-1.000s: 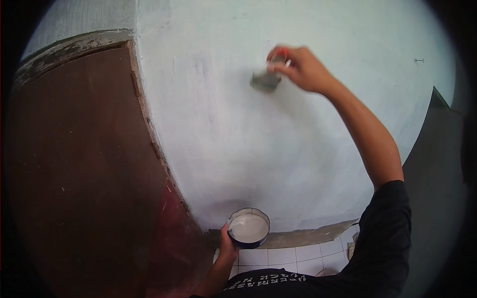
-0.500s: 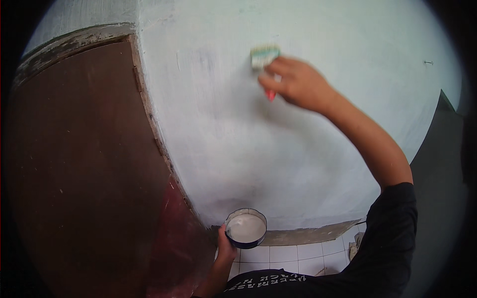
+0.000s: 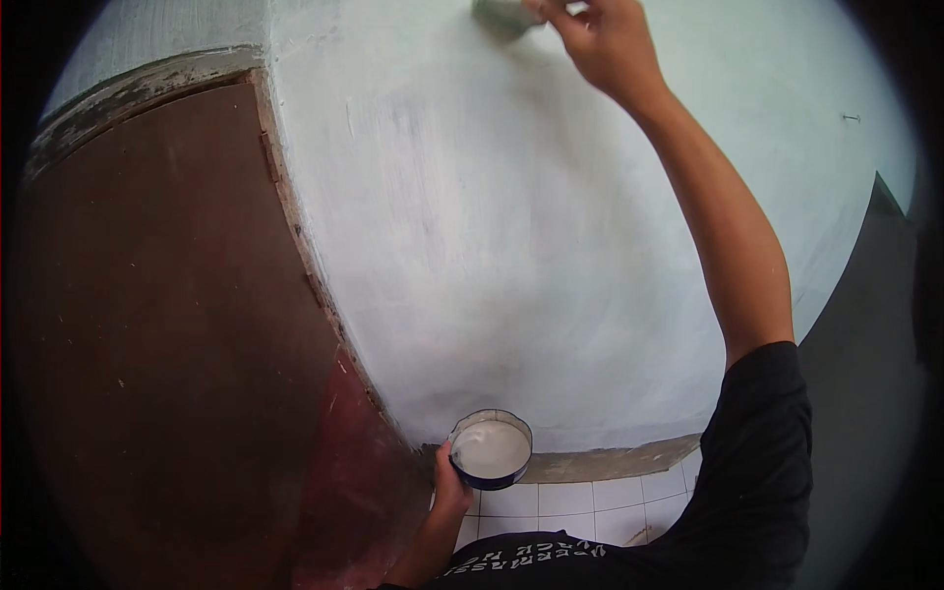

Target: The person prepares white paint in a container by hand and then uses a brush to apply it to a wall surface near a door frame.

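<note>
My right hand (image 3: 607,44) is raised high against the wall, its fingers closed round a paintbrush (image 3: 506,20). The brush is blurred and partly cut off by the top edge of the picture; its bristle end points left. Low in front of me, my left hand (image 3: 451,484) grips the side of a round, dark-blue paint can (image 3: 497,483). White paint (image 3: 490,449) fills part of the can, which stays roughly level. Streaky white and pale green-blue paint covers the wall (image 3: 472,246), with greyish patches showing through.
On the left stands a brown door (image 3: 167,295), reddish at its lower part, in a worn wooden frame (image 3: 280,187). A nail (image 3: 852,118) sticks out of the wall at right. White floor tiles (image 3: 565,500) and a bare grey strip (image 3: 610,462) lie below the wall.
My right hand has swept the paintbrush upward along the wall, to the picture's top edge. The paint can in my left hand has barely shifted.
</note>
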Tool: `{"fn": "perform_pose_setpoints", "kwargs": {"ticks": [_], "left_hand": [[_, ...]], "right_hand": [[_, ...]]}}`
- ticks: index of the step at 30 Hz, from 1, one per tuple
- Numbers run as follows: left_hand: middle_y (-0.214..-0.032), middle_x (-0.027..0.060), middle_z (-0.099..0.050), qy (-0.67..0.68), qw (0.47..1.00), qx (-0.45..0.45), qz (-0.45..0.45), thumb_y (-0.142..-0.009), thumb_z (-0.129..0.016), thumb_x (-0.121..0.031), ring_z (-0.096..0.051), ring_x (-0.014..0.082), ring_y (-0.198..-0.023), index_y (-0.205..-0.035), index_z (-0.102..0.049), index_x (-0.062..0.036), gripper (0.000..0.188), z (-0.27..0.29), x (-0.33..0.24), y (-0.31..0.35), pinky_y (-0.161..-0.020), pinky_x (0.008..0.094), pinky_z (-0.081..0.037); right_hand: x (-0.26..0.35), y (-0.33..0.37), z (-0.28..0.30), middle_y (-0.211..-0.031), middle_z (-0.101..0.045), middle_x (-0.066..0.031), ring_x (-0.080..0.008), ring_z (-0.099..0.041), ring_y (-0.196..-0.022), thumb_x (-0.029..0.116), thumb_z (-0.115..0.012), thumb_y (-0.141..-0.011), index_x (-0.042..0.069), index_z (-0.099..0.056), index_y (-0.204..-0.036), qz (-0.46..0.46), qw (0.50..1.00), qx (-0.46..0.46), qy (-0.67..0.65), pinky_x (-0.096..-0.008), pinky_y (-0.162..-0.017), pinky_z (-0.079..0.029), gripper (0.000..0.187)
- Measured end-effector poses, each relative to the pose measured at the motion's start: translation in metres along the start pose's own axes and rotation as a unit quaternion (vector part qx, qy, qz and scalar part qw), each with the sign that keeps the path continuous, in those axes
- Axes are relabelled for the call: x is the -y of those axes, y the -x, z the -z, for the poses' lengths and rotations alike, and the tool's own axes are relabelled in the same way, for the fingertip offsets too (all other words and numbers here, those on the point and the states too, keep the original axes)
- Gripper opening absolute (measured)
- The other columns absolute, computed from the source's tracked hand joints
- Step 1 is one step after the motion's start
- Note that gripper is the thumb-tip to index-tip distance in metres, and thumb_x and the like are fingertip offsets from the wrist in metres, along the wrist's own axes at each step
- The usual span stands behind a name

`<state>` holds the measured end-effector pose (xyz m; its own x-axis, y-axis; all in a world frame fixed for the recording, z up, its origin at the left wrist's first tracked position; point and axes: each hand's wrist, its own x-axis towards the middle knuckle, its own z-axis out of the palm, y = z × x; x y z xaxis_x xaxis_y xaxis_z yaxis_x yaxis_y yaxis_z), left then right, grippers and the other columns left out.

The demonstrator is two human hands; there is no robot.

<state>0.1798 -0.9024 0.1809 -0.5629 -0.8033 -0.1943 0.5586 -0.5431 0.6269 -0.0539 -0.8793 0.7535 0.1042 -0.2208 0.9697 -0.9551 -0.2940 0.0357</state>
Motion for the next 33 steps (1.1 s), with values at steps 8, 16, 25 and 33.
{"fn": "perform_pose_setpoints", "kwargs": {"ticks": [8,16,25,33], "left_hand": [[-0.127,0.0114,-0.065,0.006,1.0,-0.025,-0.01,-0.103,-0.044,-0.044,-0.061,0.0237,-0.119,-0.13,-0.057,-0.0021,0.052,0.015,-0.002,-0.003,-0.104,0.0389,-0.046],[-0.126,0.0109,-0.065,0.003,1.0,-0.023,0.011,-0.103,-0.043,-0.043,-0.062,0.023,-0.118,-0.129,-0.058,-0.0028,0.05,0.004,0.002,-0.007,-0.104,0.0383,-0.046],[-0.123,0.0104,-0.067,-0.001,1.0,-0.024,-0.007,-0.103,-0.044,-0.042,-0.063,0.0226,-0.117,-0.127,-0.059,-0.0029,0.048,0.014,0.0,-0.01,-0.103,0.0376,-0.046],[-0.123,0.0111,-0.066,0.021,0.999,-0.047,-0.013,-0.102,-0.045,-0.043,-0.063,0.0234,-0.117,-0.127,-0.058,-0.0023,0.049,0.022,0.003,-0.018,-0.103,0.0386,-0.047]], "right_hand": [[-0.02,0.063,-0.041,-0.09,-0.06,-0.0046,-0.025,-0.063,-0.088,0.011,-0.065,-0.08,0.017,-0.06,-0.095,0.378,0.887,0.098,0.248,-0.0377,-0.07,-0.054,0.017],[0.012,0.148,-0.061,-0.075,-0.061,-0.0077,-0.0284,-0.063,-0.071,0.014,-0.068,-0.086,0.01,-0.059,-0.09,0.185,0.924,0.335,-0.014,-0.0419,-0.059,-0.051,0.01],[0.003,0.013,-0.031,-0.085,-0.072,-0.0118,-0.0261,-0.068,-0.072,0.015,-0.067,-0.094,0.003,-0.067,-0.1,0.051,0.998,0.035,-0.012,-0.0367,-0.067,-0.055,0.013],[-0.011,0.032,-0.063,-0.091,-0.062,-0.0026,-0.022,-0.065,-0.092,0.012,-0.063,-0.084,0.019,-0.062,-0.099,0.384,0.871,0.06,0.301,-0.0345,-0.064,-0.055,0.016]]}}
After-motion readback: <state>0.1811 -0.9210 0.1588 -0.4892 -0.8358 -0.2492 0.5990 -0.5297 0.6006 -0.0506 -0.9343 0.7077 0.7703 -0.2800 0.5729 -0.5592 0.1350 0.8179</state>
